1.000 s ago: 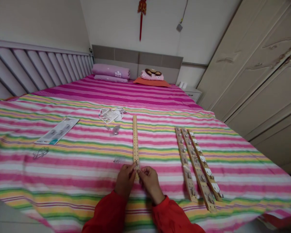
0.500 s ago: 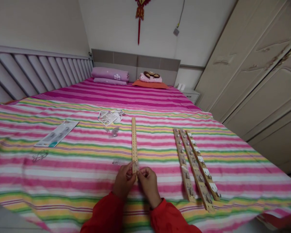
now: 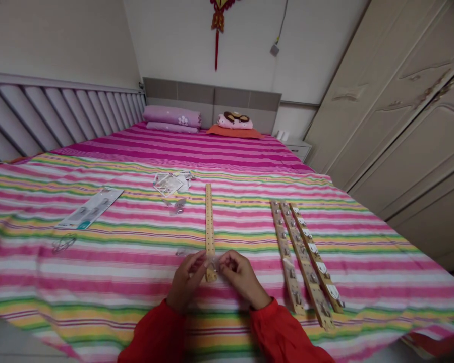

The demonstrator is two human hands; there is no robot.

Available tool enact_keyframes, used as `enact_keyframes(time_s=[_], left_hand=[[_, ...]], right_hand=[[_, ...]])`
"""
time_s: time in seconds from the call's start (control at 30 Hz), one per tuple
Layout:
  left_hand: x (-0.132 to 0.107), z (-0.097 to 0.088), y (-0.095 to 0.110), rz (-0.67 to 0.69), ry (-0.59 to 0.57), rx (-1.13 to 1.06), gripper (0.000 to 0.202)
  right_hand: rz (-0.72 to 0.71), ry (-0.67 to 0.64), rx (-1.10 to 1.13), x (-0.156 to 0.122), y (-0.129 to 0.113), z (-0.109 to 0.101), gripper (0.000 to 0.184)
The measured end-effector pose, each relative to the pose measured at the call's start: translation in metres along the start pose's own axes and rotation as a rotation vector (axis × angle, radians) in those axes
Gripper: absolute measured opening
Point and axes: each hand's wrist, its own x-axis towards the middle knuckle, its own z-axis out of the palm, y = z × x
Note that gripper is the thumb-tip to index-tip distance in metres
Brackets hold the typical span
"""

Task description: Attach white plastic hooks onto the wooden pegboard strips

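Observation:
A narrow wooden strip with rows of small holes (image 3: 209, 222) lies lengthwise in front of me on the striped sheet. Over its near end is a small clear adhesive hook (image 3: 212, 264), its outline faint. My left hand (image 3: 187, 280) is closed at the hook's left edge, thumb and fingers pinched. On the other side, my right hand (image 3: 242, 276) pinches at its right edge, fingers curled. Whether the hook touches the wood I cannot tell. Left of the strip lie a small clear packet (image 3: 182, 251) and a few loose clear hooks (image 3: 179, 206).
Three wooden strips fitted with several hooks (image 3: 302, 252) lie to the right. A hook package (image 3: 90, 209) and a tangle of thin wire (image 3: 64, 242) are at the left. Opened packaging (image 3: 172, 182) lies farther back. Pillows (image 3: 172, 118) rest by the headboard.
My hands have moved apart, the right one outward to the right and slightly up. The near end of the wooden strip and the clear piece now show between them.

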Motion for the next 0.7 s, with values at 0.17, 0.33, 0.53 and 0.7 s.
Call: enact_keyframes(time_s=[0.17, 0.33, 0.53, 0.7], left_hand=[[0.007, -0.006, 0.009, 0.1, -0.048, 0.054, 0.03], [0.004, -0.002, 0.007, 0.069, -0.11, 0.087, 0.022], [0.002, 0.007, -0.003, -0.122, -0.107, -0.094, 0.029], [0.004, 0.011, -0.002, -0.243, -0.015, -0.217, 0.039]], right_hand=[[-0.051, -0.154, -0.086, 0.008, -0.008, -0.004, 0.008], [-0.05, -0.085, -0.062, 0.017, -0.01, -0.001, 0.01], [0.039, -0.052, 0.093, 0.026, -0.008, 0.005, 0.017], [0.133, 0.022, 0.227, 0.024, 0.004, 0.009, 0.028]])
